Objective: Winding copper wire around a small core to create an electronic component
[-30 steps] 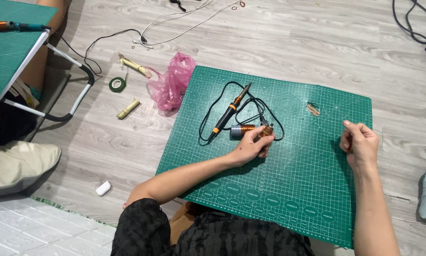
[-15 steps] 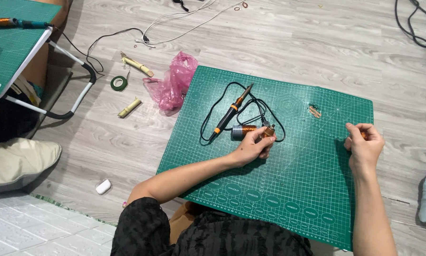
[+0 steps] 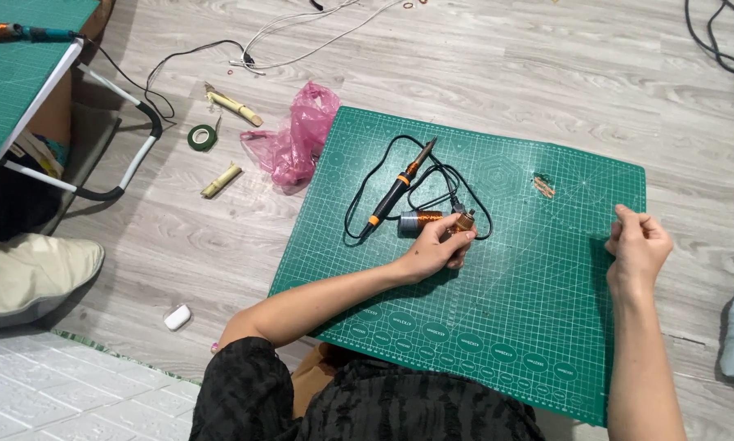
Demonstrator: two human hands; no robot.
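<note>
Copper-wire spool (image 3: 422, 221) lying sideways on green cutting mat (image 3: 547, 327), pinched by left hand (image 3: 434, 249), right hand (image 3: 638, 243) closed at mat's right edge, soldering iron (image 3: 398, 189) angled tip-up beside spool.

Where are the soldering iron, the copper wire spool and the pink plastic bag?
soldering iron (image 3: 395, 189), head view, on its black handle.
copper wire spool (image 3: 420, 220), head view, on the wound copper.
pink plastic bag (image 3: 298, 145), head view, on its crumpled middle.
</note>
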